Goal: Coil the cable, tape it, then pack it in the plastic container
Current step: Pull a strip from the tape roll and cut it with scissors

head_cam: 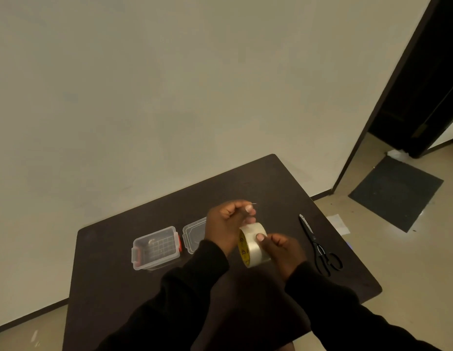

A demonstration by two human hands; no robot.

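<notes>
Head view, I see both hands up over a dark bench [114, 282], working a roll of clear tape [253, 245]. Right hand [281, 252] is closed around the roll from the right side, thumb pressed on the outer tape face, the roll held on edge with its yellow printed core side facing left. Left hand [226, 224] is curled nearly closed just above and left of the roll, fingertips [249, 208] pinched together at the top; looks like the tape end is between them but it's clear and too thin, can't tell for sure. Plastic container [155, 248] sits on the bench left of the hands, open, clear walls, red latches on both short ends, nothing coiled visible inside. Its clear lid [193, 234] lies just beside it to the right, partly hidden behind the left wrist. Black scissors [319, 245] lie flat near the right bench edge, blades pointing away from me, well apart from the hands. Cable itself: I can't spot it anywhere. Black sleeves [184, 295] cover both forearms.
</notes>
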